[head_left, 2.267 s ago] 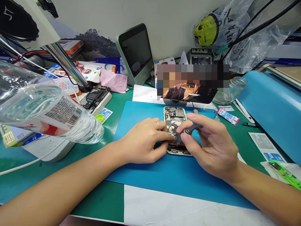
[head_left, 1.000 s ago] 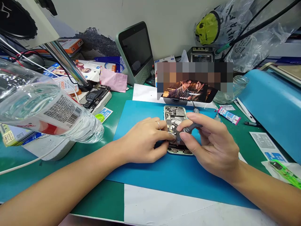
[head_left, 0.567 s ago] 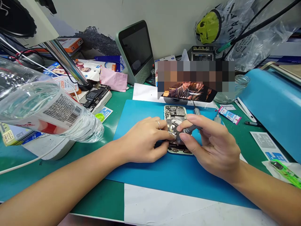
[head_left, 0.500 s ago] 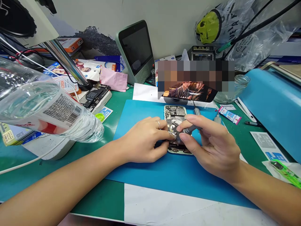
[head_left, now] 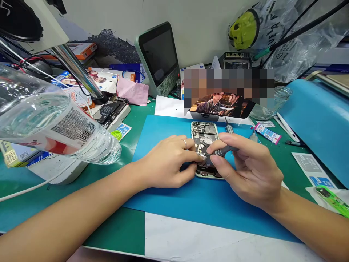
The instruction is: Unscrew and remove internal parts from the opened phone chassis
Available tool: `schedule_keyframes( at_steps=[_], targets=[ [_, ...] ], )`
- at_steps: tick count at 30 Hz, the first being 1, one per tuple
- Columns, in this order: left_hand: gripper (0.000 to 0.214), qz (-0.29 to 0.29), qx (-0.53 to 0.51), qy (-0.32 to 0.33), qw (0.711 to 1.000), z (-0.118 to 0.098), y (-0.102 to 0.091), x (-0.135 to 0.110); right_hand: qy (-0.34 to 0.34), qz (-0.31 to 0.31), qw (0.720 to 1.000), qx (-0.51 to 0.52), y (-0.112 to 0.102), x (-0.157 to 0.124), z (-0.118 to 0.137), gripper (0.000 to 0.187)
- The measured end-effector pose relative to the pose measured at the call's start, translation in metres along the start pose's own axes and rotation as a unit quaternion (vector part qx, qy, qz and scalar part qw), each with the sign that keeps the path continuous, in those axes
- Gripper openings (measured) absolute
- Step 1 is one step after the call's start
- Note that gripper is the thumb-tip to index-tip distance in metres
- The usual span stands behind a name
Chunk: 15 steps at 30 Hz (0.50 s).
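Observation:
An opened phone [head_left: 205, 140] with bare internal parts lies on the blue mat [head_left: 174, 200]. My left hand [head_left: 170, 162], with a ring on one finger, grips the phone's lower left side; its index finger presses on the parts inside and the thumb is at the edge. My right hand [head_left: 248, 171] pinches a grey screwdriver [head_left: 223, 151] between thumb and fingers. It slants down over the phone, close to my left fingertip. The screwdriver's tip and what it touches are hidden by the fingers.
A tilted water bottle [head_left: 73, 123] looms at the left, near another opened phone [head_left: 111, 111]. Behind the mat stands a playing screen [head_left: 220, 105], partly pixelated, beside a glass jar [head_left: 283, 96]. More screwdrivers [head_left: 229, 128] lie beyond my right hand. A green-cased tool [head_left: 331, 200] lies far right.
The view has shifted very slightly. My right hand and the screwdriver have tilted a little to the right and lower; my left hand stays on the phone.

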<state>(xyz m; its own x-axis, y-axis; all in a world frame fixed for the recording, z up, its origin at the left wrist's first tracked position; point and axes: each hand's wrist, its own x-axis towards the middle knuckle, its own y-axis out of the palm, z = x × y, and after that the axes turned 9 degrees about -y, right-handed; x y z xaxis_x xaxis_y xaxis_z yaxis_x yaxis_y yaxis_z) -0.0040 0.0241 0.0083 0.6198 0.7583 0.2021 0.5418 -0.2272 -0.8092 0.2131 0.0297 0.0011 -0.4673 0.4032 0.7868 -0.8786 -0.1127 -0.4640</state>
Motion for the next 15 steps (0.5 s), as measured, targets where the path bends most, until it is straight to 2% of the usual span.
schedule_keyframes(
  at_steps=[11, 15],
  targets=[
    [0.024, -0.001, 0.0, 0.0, 1.0, -0.0001, 0.0011, 0.0004, 0.013, 0.007, 1.0, -0.012, 0.0, 0.0008, 0.0009, 0.07],
    [0.022, 0.0, 0.003, -0.002, 1.0, 0.0, 0.0009, 0.0006, -0.007, 0.012, 1.0, -0.022, 0.0004, 0.0007, 0.0008, 0.073]
  ],
)
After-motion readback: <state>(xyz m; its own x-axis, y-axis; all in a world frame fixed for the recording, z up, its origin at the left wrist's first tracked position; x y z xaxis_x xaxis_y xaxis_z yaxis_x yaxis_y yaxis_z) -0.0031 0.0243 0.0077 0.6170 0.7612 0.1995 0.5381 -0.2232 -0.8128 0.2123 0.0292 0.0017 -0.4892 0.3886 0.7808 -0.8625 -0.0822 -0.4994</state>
